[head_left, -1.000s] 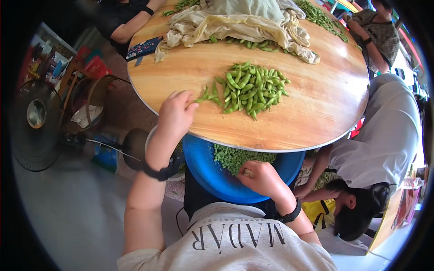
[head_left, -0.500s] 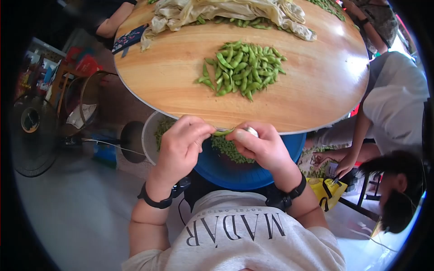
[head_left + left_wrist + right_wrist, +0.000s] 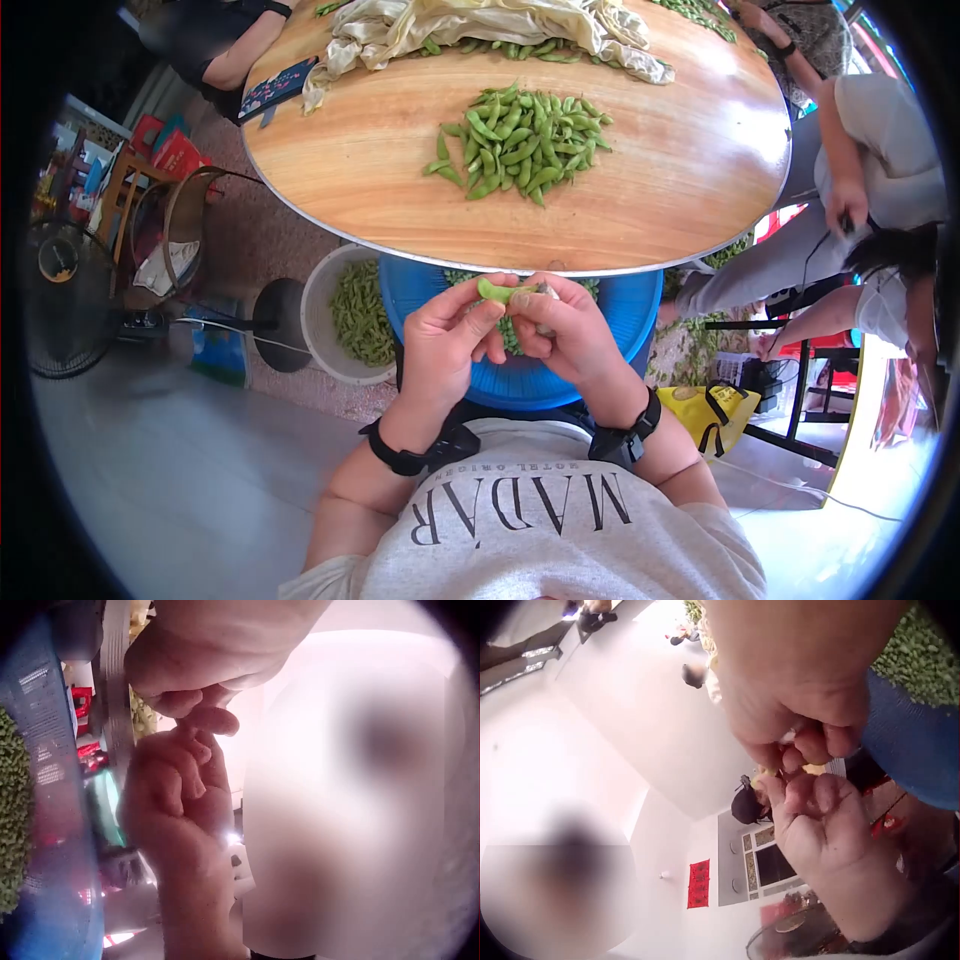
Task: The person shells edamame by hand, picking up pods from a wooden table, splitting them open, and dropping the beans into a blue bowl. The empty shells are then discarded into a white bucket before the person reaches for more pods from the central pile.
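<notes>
A green soybean pod [image 3: 495, 291] is pinched between both hands, just in front of the table edge and above the blue basin [image 3: 500, 390]. My left hand [image 3: 450, 335] holds its left end with thumb and fingers. At the other end, my right hand [image 3: 570, 330] grips the pod; something pale and shiny sits at its fingertips. Shelled green beans [image 3: 922, 660] lie in the basin, partly hidden by the hands in the head view. In the left wrist view, the left hand [image 3: 217, 652] and right hand [image 3: 184, 802] meet fingertip to fingertip.
A heap of pods [image 3: 520, 145] lies on the round wooden table [image 3: 340, 170], with a crumpled cloth [image 3: 480, 35] behind it. Left of the basin stands a white bucket [image 3: 312, 320] of green pods. A yellow bag [image 3: 690, 408] and another person are at the right.
The left hand came back from the pod heap to the right hand, and both now hold a pod. Together they have since lowered slightly toward the body. The person at right has straightened up somewhat.
</notes>
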The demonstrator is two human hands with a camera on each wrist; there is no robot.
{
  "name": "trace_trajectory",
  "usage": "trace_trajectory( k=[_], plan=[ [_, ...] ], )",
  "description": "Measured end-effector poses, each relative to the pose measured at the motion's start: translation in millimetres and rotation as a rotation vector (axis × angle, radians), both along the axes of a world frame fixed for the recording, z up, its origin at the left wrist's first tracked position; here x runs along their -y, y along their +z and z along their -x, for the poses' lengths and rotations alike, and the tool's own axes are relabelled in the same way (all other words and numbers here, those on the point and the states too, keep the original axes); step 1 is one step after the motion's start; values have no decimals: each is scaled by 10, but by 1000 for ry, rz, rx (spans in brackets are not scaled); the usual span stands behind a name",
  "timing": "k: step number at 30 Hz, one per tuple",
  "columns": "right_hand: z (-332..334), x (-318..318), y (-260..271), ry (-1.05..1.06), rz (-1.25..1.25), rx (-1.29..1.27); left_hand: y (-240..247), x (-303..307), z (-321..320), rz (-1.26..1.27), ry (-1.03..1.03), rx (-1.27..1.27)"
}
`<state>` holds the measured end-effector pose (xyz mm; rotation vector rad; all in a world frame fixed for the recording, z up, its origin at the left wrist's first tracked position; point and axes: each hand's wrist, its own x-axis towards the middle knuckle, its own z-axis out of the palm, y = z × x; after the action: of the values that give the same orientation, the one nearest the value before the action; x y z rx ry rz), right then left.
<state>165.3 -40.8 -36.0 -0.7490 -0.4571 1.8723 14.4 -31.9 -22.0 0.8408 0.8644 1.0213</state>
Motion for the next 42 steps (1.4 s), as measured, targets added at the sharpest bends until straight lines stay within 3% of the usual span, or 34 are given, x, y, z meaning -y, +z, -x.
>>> trace_trajectory(
  k=[2, 5, 10, 17, 23, 29, 37, 42],
  plan=[
    [51, 37, 19, 23, 27, -2, -27, 17, -51, -30, 75, 59],
    [-81, 86, 41, 112, -107, 538, -6, -28, 10, -85, 88, 26],
    [-225, 77, 195, 151, -262, 602, 4, 46, 48, -396, 10, -353],
    [-156, 97, 170, 232, -273, 476, 25, 54, 53, -703, -34, -529],
    [-160, 85, 196, 234, -265, 518, 85, 58, 16, -764, 20, -641],
    [-142, 80, 198, 183, -274, 630, -31, 100, -51, -729, 79, -641],
    [-135, 102, 111, 118, -356, 757, -120, 173, -172, -405, 52, -577],
    [-103, 132, 14, 75, -504, 973, -196, 150, -199, -200, -20, -436]
  ],
)
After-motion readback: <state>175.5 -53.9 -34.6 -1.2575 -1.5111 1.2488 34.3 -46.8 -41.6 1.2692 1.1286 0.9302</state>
